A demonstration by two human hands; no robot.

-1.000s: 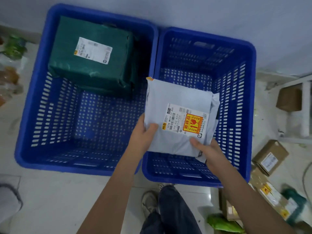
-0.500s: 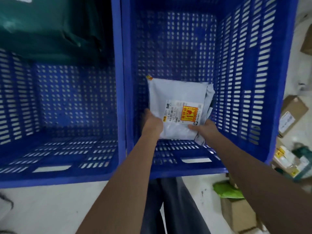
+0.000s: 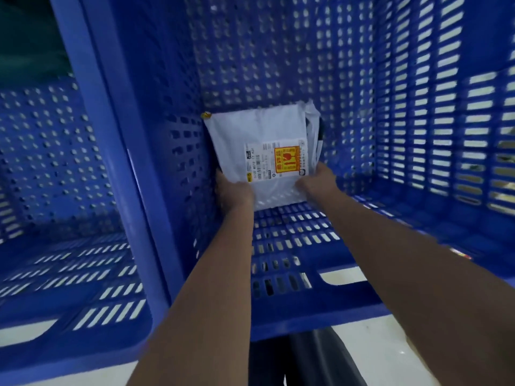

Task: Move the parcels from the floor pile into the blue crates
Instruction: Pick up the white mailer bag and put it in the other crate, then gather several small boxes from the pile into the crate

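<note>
Nearest the camera, at 6 o'clock, a strip of pale floor shows beside a dark trouser leg. Two bare forearms rise from the bottom edge and reach over the near rim of the right blue crate, whose slotted near wall slopes down toward the middle of the view.

At the centre, both hands meet on a white parcel. The left hand grips the parcel's lower left corner, close against the crate's left wall, its fingers curled under the edge and mostly hidden. The right hand grips the lower right corner, thumb on the top face just below the label; the rest of its fingers lie beneath and cannot be seen. The parcel is deep inside the right crate, on its left side, at or just above the perforated bottom; whether it actually rests there cannot be told. A white shipping label with an orange-and-yellow sticker sits on its near right part, and loose plastic wrap is folded along its right edge.

At 9 o'clock stands the left blue crate, touching the right one rim to rim. Farther off, at 11 o'clock, a dark green parcel lies in that crate's far end, only partly in view.
</note>
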